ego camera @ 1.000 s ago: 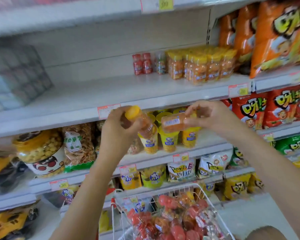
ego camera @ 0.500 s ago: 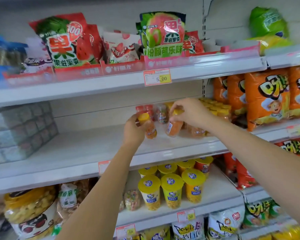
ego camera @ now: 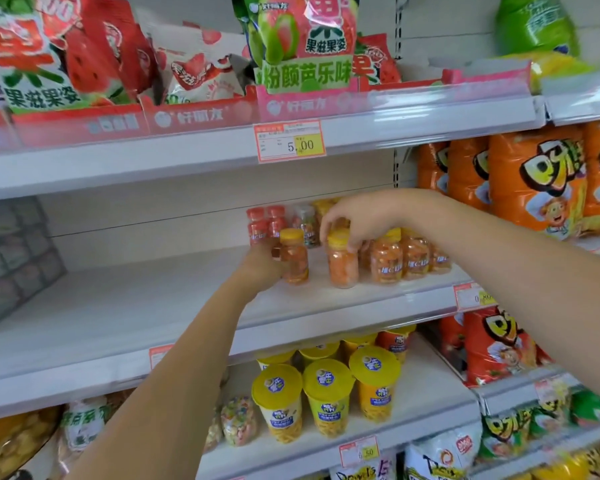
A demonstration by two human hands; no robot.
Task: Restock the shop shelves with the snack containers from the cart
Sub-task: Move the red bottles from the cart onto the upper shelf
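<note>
At the far left of the middle shelf (ego camera: pixel 136 306) stands a grey stack of boxes (ego camera: pixel 14 254), pushed back against the wall. From there to the hands the white board lies bare, giving wide open room from the back panel to the front lip.

The left hand (ego camera: pixel 260 268) reaches in over that lip, its grip wrapped round the left side of a yellow-capped bottle (ego camera: pixel 293 258), which is upright with its base at the board. Whether it rests there I cannot tell. Behind it stand the red-capped bottles (ego camera: pixel 264 223), close to the back panel.

A narrow gap separates it from the second yellow-capped bottle (ego camera: pixel 342 263), upright on the shelf. The right hand (ego camera: pixel 357 220) comes from above, its grip pinched on this bottle's cap. This bottle stands just beside the row of like bottles (ego camera: pixel 409 258), which fills the shelf up to the orange snack bags (ego camera: pixel 534 181).

On the top shelf, the watermelon bags (ego camera: pixel 39 64) read 果滋果姿. The red trays (ego camera: pixel 201 116) below them carry 好丽友. The green and pink bag (ego camera: pixel 305 46) reads 粉颜芭乐味. A price tag (ego camera: pixel 290 142) on the top shelf's lip shows 5.00.

The blue lettering on the row's labels is too blurred to read. The tag on the middle lip (ego camera: pixel 473 297) is blurred as well. Below stand the yellow-lidded cups (ego camera: pixel 326 396).
</note>
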